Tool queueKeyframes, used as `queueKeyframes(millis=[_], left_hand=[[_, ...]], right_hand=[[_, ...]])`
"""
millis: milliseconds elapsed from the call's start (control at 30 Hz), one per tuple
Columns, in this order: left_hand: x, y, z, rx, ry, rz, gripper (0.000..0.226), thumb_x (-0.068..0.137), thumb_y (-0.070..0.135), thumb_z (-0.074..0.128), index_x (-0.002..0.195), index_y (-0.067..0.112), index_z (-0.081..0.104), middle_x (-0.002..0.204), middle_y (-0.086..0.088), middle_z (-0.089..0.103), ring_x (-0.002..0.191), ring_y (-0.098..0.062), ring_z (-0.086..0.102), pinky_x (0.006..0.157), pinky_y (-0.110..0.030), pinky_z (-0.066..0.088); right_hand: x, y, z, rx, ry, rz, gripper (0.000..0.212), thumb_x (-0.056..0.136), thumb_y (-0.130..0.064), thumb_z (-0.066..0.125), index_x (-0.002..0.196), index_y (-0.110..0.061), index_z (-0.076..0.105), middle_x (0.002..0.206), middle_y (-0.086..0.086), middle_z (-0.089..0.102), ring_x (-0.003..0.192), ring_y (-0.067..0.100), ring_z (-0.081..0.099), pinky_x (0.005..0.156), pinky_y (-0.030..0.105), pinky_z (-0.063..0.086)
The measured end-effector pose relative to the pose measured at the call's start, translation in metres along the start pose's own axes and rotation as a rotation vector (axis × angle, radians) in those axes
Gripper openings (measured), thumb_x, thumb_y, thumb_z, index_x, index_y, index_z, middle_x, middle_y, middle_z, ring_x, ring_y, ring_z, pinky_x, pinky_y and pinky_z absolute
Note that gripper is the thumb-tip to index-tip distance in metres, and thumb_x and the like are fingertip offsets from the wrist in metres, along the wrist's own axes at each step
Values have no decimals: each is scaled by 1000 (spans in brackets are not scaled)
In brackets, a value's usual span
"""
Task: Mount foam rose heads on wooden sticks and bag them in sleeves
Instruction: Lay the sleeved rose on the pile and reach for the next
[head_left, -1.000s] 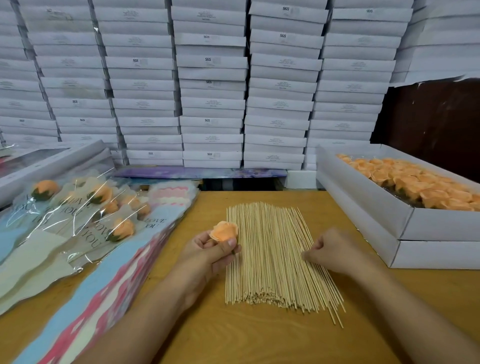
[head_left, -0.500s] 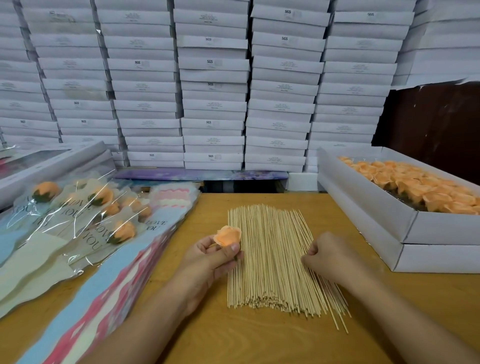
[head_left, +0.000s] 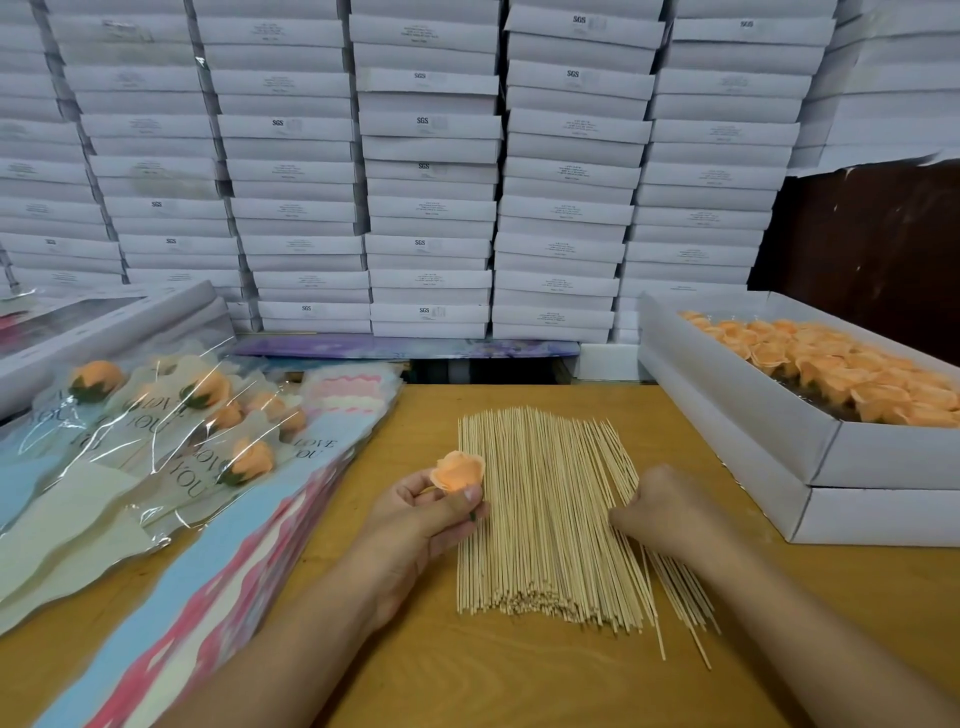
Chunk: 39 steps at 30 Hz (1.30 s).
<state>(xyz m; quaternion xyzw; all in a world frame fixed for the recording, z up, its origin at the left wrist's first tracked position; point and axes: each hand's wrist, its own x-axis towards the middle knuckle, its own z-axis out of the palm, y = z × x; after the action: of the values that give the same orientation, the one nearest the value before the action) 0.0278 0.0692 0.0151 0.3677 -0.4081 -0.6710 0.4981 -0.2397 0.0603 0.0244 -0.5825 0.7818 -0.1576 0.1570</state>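
The left hand (head_left: 415, 525) pinches a soft orange foam rose head (head_left: 458, 470). Just to its right, the right hand (head_left: 662, 514) curls over the thin wooden sticks (head_left: 545, 514); whether it holds one, I cannot tell. Pick one stick only.

Packing workshop: stacked white boxes (head_left: 426, 171)
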Motion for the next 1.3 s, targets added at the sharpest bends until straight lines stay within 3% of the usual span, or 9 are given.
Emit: queueKeyframes(millis=[167,367,767,967,1133,1200,1300], left_hand=[[1,0,0,7,6,-1,64,66,13,84,125,3,62,110,-15,75,99,-26,74,77,-26,62],[0,0,0,-4,7,-7,62,66,12,83,124,4,62,110,-15,75,99,-26,74,75,-26,62],[1,-1,-1,-19,8,-11,63,66,15,84,124,5,62,110,-14,75,98,-25,74,74,-25,62],[1,0,-1,-9,5,-20,59,69,18,84,123,6,65,111,-13,75,99,-27,74,69,-25,61],[1,1,-3,-19,16,-26,62,66,20,87,122,6,65,111,-14,75,100,-28,74,66,-25,61],[2,1,-3,-43,16,-31,60,66,18,86,121,5,65,110,-14,75,98,-27,74,67,-25,61],[3,1,-6,-103,3,-41,57,67,13,84,119,0,66,109,-17,74,97,-25,74,71,-26,61]], right_hand=[[-1,-4,-3,-13,-38,5,28,80,-28,71,63,-19,50,57,-4,44,46,12,43,43,21,28],[-3,-4,0,3,12,-1,33,77,-28,72,57,-20,47,51,-6,42,40,11,39,37,16,22],[-6,-2,-5,130,-28,16,27,80,-25,67,60,-18,50,58,0,50,53,18,53,54,26,34],[-12,-6,-12,139,-8,-6,30,82,-32,66,59,-20,51,53,-1,45,47,15,41,52,26,28],[-20,-12,-17,189,-38,-111,33,82,-25,62,51,-18,56,45,-1,51,41,12,42,54,25,44],[-26,-16,-16,219,-53,-145,29,82,-22,63,55,-17,59,49,1,55,45,12,49,49,19,47],[-32,-22,-16,244,-74,-177,20,80,-15,64,64,-3,66,54,10,61,49,13,57,50,22,52]])
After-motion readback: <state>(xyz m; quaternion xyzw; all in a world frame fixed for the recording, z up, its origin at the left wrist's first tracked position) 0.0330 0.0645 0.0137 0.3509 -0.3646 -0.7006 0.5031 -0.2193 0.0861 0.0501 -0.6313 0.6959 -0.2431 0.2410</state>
